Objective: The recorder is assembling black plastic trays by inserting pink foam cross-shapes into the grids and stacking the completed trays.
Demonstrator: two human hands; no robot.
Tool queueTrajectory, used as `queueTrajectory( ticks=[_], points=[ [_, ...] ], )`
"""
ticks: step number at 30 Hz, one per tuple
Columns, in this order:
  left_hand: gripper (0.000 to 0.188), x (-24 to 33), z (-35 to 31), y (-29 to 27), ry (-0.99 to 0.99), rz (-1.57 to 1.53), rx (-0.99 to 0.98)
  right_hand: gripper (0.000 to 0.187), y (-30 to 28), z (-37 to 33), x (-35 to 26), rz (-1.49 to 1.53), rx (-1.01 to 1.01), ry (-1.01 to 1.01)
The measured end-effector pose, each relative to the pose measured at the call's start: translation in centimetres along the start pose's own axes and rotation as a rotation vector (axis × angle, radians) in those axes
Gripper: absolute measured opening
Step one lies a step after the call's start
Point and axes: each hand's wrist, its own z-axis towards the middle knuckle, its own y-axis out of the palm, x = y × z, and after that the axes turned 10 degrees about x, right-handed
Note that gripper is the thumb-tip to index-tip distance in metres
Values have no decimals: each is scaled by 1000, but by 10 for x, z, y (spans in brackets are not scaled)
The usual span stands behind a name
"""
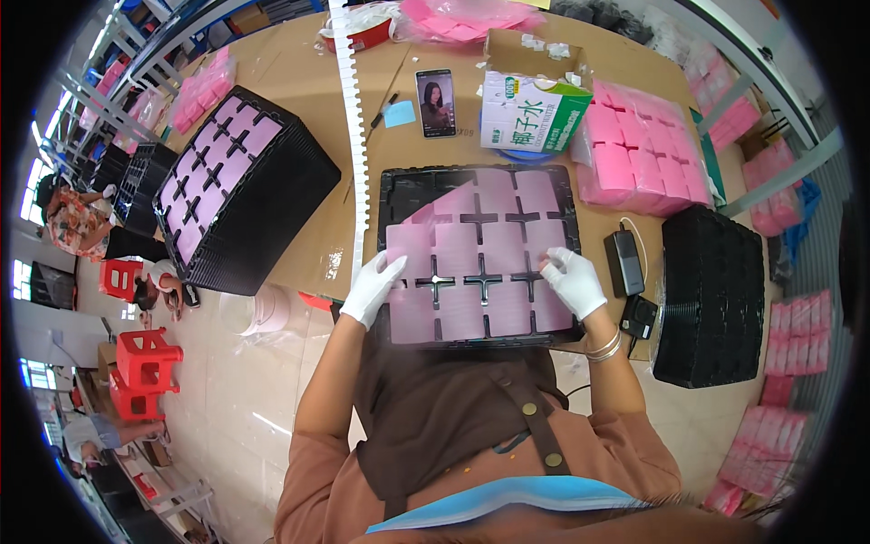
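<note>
A thin pink sheet [458, 304] with cross-shaped cutouts lies over a black plastic tray [390, 195] in front of me. Its far left corner is folded over at a slant, baring the tray there. Black ribs of the tray show through the cutouts. My left hand [373, 286], in a white glove, is closed at the sheet's left edge, the thumb on top. On the right side my gloved right hand [575, 283] has its fingers bent and drawn together at the sheet, near its edge. The undersides of both hands are hidden.
A tall stack of black trays [263, 195] topped with pink sheet stands left; another black stack [710, 295] is at right. Beyond the tray are a phone [436, 104], a carton [535, 104] and bagged pink sheets [639, 150]. A white notched strip [352, 136] crosses the table.
</note>
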Motion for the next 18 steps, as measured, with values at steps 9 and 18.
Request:
queueTrajectory(
  ticks=[9,18],
  points=[
    [53,38,-5,21,333,-19,-107,27,2,1,15,82,-157,-5],
    [48,9,23,7,170,42,-62,25,6,1,12,154,-210,103]
  ],
)
